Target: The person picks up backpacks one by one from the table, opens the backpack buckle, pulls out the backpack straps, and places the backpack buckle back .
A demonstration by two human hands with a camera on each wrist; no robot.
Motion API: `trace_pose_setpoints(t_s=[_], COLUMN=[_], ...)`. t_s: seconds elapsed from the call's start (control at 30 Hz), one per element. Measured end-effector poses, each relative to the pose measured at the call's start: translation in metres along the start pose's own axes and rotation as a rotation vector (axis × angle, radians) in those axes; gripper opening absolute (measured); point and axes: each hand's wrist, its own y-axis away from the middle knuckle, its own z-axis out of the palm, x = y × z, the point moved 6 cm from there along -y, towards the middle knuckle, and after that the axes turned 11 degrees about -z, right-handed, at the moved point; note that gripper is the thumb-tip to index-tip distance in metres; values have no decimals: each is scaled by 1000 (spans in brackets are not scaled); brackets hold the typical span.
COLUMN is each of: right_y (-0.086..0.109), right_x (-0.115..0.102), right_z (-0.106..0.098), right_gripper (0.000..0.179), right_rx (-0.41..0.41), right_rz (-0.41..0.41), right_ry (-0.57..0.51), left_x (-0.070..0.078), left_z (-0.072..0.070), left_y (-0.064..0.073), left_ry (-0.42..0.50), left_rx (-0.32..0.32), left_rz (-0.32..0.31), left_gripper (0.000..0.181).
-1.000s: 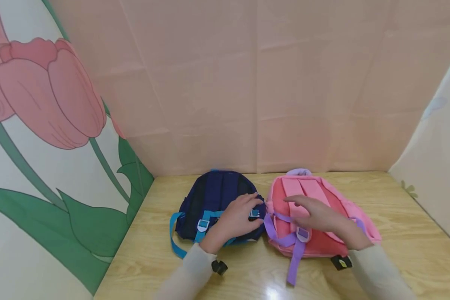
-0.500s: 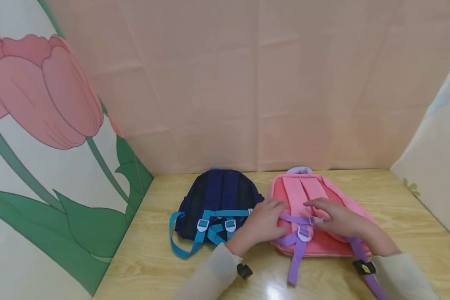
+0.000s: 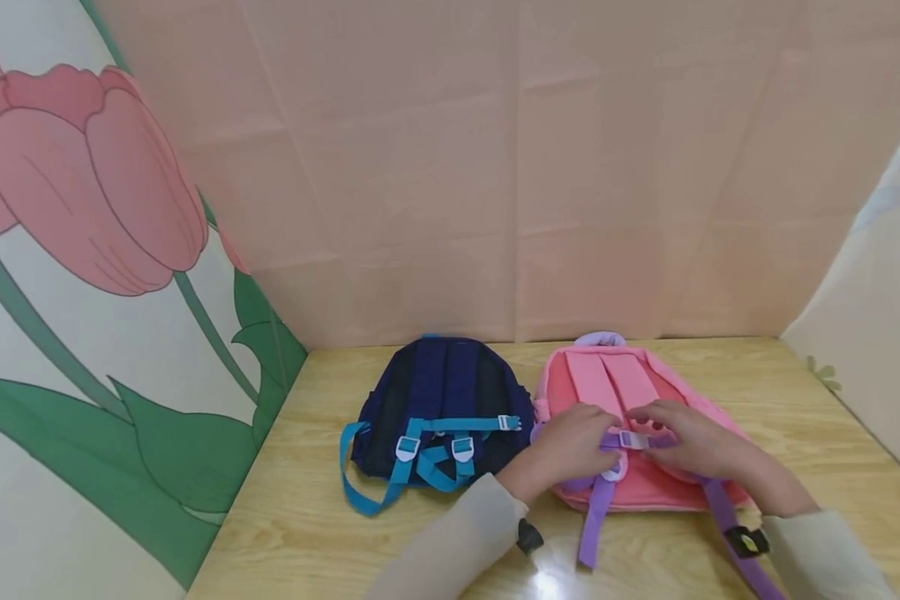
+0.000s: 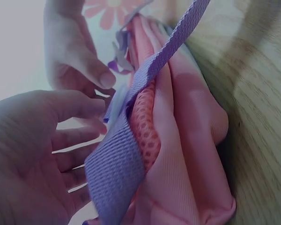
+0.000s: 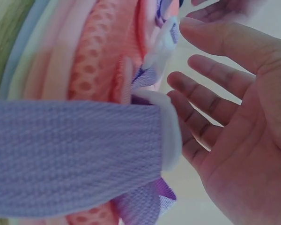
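Note:
A pink backpack [image 3: 708, 487] lies on its front, its pink shoulder straps facing up. A purple strap with a pale clasp [image 3: 633, 439] runs across it between both hands. My left hand [image 3: 573, 437] is at the left end of this strap; in the left wrist view its thumb and index fingertip come right up to the strap's edge, other fingers extended. On the other side, my right hand [image 3: 693, 437] is spread over the strap's right part, and the right wrist view shows its thumb and fingers apart with the thumb tip near the clasp.
A navy backpack [image 3: 446, 375] with a blue strap and white buckles lies just left of the pink one. Purple strap tails [image 3: 592, 533] hang onto the wooden table [image 3: 307, 533]. A pink backdrop [image 3: 382, 208] rises behind, with a tulip-patterned panel [image 3: 120, 192] at the left.
Both hands have moved right: the left from over the navy backpack onto the pink one, the right slightly farther along. The purple strap with its clasp now shows between them.

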Motion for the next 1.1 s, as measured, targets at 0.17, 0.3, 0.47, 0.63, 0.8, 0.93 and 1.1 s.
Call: trace_pose_setpoints(t_s=[0.17,0.3,0.47,0.63,0.8,0.93,1.1], right_y=[2,2,3,5,5,6,7], right_x=[3,4,7,11,12,13,17], right_z=[2,4,6,10,11,11,13], right_gripper=[48,43,37,32,31,29,25], right_rx=[13,27,61,113,130,118,90], right_rz=[-11,-12,-54,-104,-104,-79,-15], right_ry=[19,30,74,110,109,98,89], left_x=[7,11,14,16,17,17,17], left_z=[5,8,14,16,19,21,23], left_y=[-9,-15,-22,-27,-30,-32,-34], left_ry=[-44,-59,-61,-39,-36,-29,24], left_rx=[13,19,16,8,-9,-17,-27], left_rz=[2,-4,-20,-50,-77,-96,-127], left_gripper=[38,31,26,21,19,17,14])
